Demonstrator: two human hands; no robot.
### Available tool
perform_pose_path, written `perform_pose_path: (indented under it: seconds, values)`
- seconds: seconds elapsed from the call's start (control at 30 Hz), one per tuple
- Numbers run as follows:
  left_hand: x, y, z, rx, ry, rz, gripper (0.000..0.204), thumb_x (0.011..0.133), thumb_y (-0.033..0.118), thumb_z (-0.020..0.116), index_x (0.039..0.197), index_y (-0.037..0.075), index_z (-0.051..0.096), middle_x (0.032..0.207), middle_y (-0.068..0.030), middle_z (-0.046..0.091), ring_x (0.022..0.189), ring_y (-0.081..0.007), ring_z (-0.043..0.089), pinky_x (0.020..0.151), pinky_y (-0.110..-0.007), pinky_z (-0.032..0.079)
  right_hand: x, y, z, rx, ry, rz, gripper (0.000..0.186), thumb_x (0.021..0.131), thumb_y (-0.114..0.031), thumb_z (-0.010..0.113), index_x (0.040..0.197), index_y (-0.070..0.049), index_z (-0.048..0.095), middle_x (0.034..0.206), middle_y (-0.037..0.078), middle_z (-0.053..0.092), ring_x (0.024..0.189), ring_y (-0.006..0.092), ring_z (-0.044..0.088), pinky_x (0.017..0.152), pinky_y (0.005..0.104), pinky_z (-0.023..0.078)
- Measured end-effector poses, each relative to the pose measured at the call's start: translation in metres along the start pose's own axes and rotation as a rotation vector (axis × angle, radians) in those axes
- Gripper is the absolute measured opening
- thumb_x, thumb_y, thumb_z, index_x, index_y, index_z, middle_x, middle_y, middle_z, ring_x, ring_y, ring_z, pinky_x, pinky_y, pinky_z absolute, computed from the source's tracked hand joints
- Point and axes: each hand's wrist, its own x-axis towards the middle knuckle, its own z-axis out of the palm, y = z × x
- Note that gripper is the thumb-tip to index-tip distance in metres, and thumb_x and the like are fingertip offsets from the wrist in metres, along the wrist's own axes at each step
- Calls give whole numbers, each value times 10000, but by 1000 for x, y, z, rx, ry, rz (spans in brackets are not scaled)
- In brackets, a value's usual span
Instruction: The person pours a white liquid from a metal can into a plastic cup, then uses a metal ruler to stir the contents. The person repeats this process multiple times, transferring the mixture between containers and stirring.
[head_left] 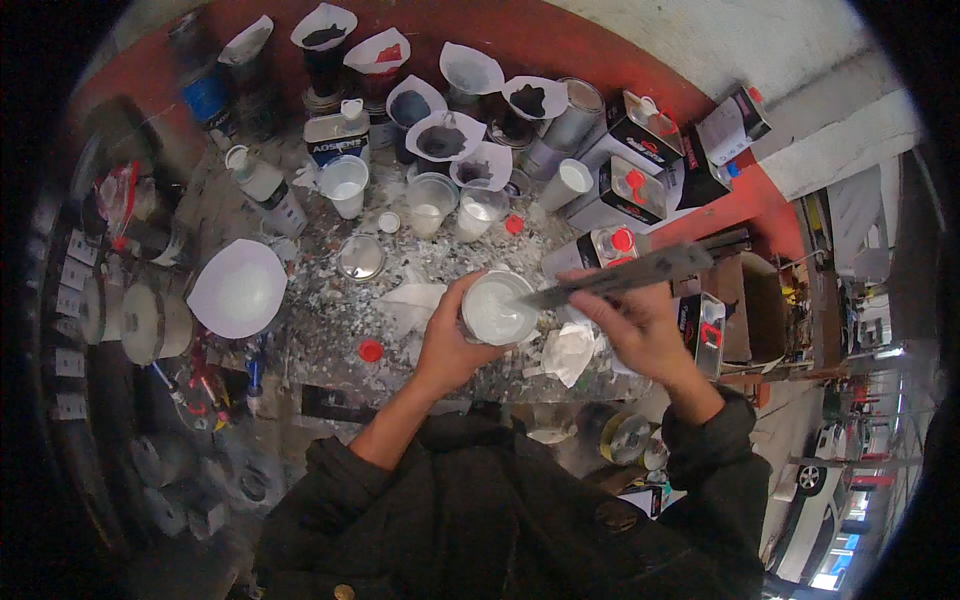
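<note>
Through the head camera, I see a whitish plastic cup (503, 279) at the centre of the view, over the front part of a paint-spattered bench (320, 335); whether it rests there or is lifted, I cannot tell. My left hand (452, 338), at eight o'clock from the cup, is curled around its wall. My right hand (638, 325), at three o'clock, grips a flat grey strip (650, 268) whose far end dips into the pale liquid inside.

The cup looks light and thin-walled, likely to flex if squeezed and slippery where wet; low around the side seems the best hold. The strip looks stiff, best held by its dry end.

A red cap (370, 350) lies at eight o'clock, crumpled white paper (569, 353) at four, a round metal lid (361, 258) at ten.
</note>
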Motion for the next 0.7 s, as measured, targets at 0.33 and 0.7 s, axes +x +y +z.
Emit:
perform_pose_path:
  seconds: [0.33, 0.7]
  values:
    - [-4, -12, 1, 107, 14, 58, 961, 604, 37, 916, 1422, 72, 412, 1363, -93, 547, 1275, -231, 527, 1077, -382, 430, -6, -44, -6, 12, 194, -177, 209, 874, -60, 721, 1081, -48, 752, 750, 68, 675, 652, 147, 597, 608, 297, 443]
    - [0, -7, 4, 23, 35, 32, 942, 617, 35, 898, 1422, 80, 411, 1357, -82, 549, 1272, -232, 528, 1080, -381, 428, -12, 4, 19, 13, 141, -53, 155, 900, -74, 705, 1028, 6, 744, 854, 104, 749, 599, 118, 593, 567, 297, 457]
